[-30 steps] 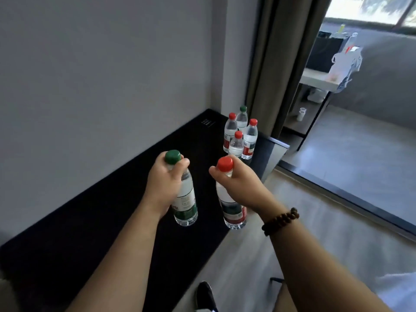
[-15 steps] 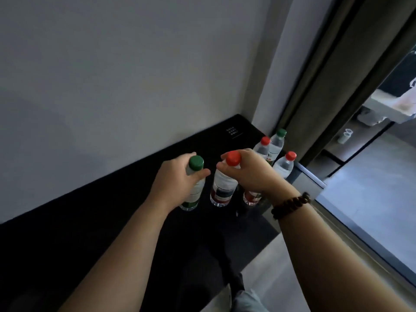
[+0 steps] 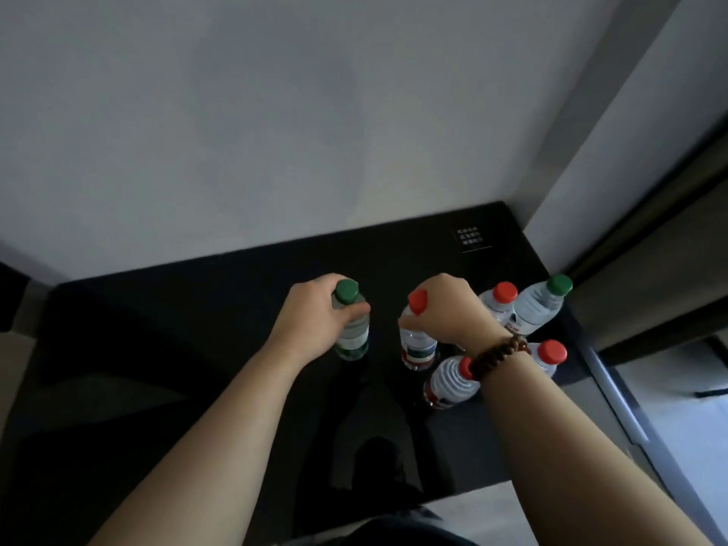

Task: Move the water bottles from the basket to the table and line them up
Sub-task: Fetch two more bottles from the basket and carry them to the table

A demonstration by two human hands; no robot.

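On the glossy black table (image 3: 197,348), seen from the head camera, two clear water bottles stand upright side by side, well apart. The left hand (image 3: 311,321) grips the green-capped bottle (image 3: 351,333), fingers curled round its shoulder; its label is green and white. At its 3 o'clock the right hand (image 3: 449,309) grips the red-capped bottle (image 3: 418,346), fingers wrapped round the neck; its label has red and dark bands. Whether either base touches the table cannot be told. No label text is readable. Four more bottles (image 3: 537,305) cluster at 3 o'clock, one partly hidden under the bead bracelet (image 3: 500,354). Small white print (image 3: 470,236) at 1 o'clock is illegible.
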